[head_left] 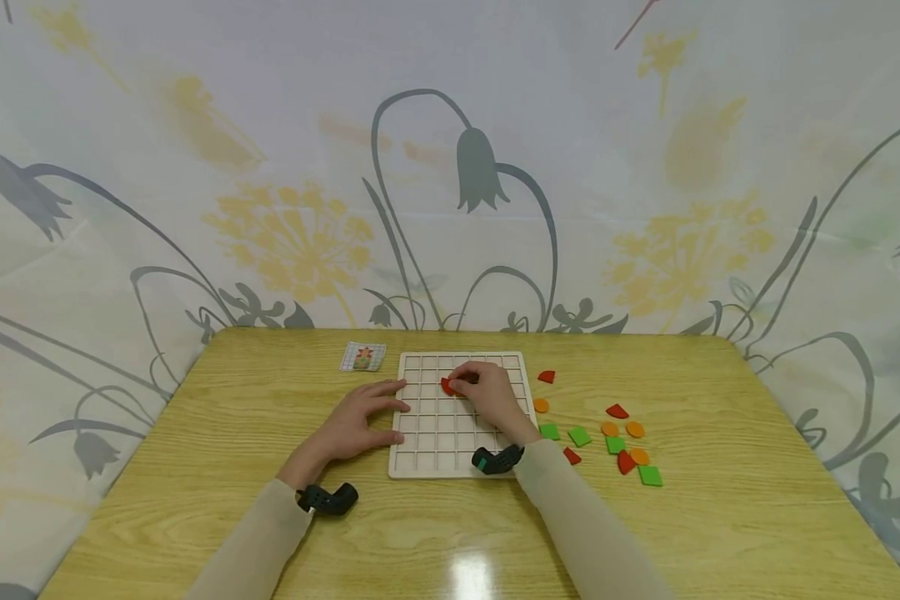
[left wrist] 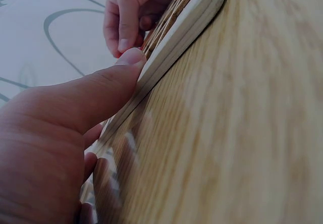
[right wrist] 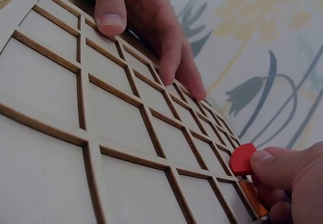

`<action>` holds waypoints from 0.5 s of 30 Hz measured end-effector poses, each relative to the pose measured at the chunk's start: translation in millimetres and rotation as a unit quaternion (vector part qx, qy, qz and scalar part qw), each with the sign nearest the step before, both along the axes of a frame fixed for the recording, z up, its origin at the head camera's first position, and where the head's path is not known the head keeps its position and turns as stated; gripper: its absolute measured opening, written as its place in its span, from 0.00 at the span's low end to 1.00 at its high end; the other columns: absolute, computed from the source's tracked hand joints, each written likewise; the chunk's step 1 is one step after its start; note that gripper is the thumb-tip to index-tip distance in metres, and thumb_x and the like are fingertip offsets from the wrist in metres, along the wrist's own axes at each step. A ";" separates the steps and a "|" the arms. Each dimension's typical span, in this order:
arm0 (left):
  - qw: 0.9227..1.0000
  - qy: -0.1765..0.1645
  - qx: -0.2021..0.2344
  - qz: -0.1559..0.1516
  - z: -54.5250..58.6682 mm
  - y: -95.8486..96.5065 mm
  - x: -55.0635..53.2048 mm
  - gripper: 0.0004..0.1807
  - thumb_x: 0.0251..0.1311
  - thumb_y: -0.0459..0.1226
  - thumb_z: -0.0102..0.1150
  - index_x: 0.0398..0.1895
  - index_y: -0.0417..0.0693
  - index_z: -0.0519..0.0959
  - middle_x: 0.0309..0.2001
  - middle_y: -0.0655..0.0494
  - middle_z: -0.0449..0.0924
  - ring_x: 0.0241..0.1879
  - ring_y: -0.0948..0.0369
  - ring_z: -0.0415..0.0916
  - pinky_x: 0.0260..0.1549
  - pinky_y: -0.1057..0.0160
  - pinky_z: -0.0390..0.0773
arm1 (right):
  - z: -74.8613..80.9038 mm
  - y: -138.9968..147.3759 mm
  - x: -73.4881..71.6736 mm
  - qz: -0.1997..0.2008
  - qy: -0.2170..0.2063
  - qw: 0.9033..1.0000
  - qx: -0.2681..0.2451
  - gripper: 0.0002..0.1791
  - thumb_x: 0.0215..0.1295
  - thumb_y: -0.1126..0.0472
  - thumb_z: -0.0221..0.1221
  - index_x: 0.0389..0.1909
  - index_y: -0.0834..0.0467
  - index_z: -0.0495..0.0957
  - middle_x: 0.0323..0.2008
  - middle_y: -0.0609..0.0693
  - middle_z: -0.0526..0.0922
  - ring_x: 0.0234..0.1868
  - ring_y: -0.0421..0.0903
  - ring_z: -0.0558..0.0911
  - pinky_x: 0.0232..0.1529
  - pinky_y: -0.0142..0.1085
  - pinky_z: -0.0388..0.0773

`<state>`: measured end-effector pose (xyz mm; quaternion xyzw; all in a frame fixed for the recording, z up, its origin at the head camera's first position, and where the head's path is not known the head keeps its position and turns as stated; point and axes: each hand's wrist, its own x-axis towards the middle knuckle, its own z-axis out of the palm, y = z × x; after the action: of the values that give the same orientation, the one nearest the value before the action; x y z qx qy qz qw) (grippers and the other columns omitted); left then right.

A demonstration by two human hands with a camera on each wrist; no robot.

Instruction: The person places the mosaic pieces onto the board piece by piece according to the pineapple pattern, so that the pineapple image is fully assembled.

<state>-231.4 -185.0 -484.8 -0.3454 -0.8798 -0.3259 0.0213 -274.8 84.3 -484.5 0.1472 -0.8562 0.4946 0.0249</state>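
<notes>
On the yellowish, wood-grained desk (head_left: 232, 433) lies a squarish board of pale wood with raised grid lines (head_left: 418, 425), and over it, at 11 o'clock from its middle in the head view, is a flat red piece, apparently quarter-round (head_left: 447, 386). The grip of the right hand (head_left: 492, 400) is grasping this piece between thumb and fingers, so this hand is the nearer one. From the middle of that hand, the piece sticks out toward 9 o'clock. The right wrist view shows it just beside the grid lines; whether it touches the board, I cannot tell. Its long axis is not clear, partly hidden by fingers; I judge that the angle between its straight edges and the cell lines counts most.

The left hand (head_left: 356, 421), at 8 o'clock from the piece, has its fingers spread at the board's 9 o'clock edge, grasping nothing. Outside the board, at 10 o'clock, lies a small printed paper card (head_left: 362, 357); at 3 o'clock are scattered red quarter-rounds (head_left: 617, 411), orange discs (head_left: 635, 429) and green squares (head_left: 580, 436).
</notes>
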 end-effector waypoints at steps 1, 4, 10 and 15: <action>1.000 -0.001 0.000 0.000 0.0 0.0 0.0 0.22 0.59 0.44 0.70 0.55 0.48 0.83 0.71 0.45 0.65 0.70 0.41 0.59 0.64 0.35 0.58 | 0.3 -0.1 0.4 -0.001 -0.002 1.000 0.002 0.03 0.65 0.65 0.66 0.36 0.54 0.86 0.34 0.45 0.84 0.35 0.43 0.80 0.40 0.39 0.78; 1.000 -0.003 0.000 0.000 0.3 0.5 0.0 0.22 0.58 0.44 0.71 0.55 0.48 0.83 0.71 0.46 0.65 0.70 0.41 0.59 0.64 0.35 0.57 | 0.9 -0.6 1.4 -0.004 -0.004 1.000 0.014 0.04 0.65 0.65 0.66 0.37 0.54 0.87 0.35 0.45 0.84 0.35 0.43 0.79 0.39 0.39 0.77; 1.000 -0.002 0.000 0.002 -0.3 0.4 -0.5 0.21 0.58 0.44 0.71 0.55 0.48 0.83 0.71 0.46 0.65 0.70 0.41 0.59 0.64 0.35 0.58 | 1.7 -1.0 3.9 -0.002 0.016 0.999 0.045 0.05 0.64 0.67 0.66 0.35 0.55 0.88 0.38 0.46 0.83 0.36 0.43 0.78 0.39 0.39 0.77; 1.000 0.004 0.000 -0.001 -1.8 -0.6 -1.4 0.21 0.59 0.44 0.70 0.54 0.49 0.83 0.71 0.46 0.66 0.70 0.41 0.59 0.64 0.35 0.58 | 0.2 -2.9 3.5 0.005 0.026 0.998 0.054 0.03 0.62 0.62 0.68 0.36 0.54 0.89 0.36 0.45 0.82 0.34 0.42 0.78 0.38 0.38 0.77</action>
<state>-232.8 -185.6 -486.6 -0.3472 -0.8795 -0.3245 0.0248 -271.3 81.3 -484.3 0.1656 -0.8798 0.4440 0.0371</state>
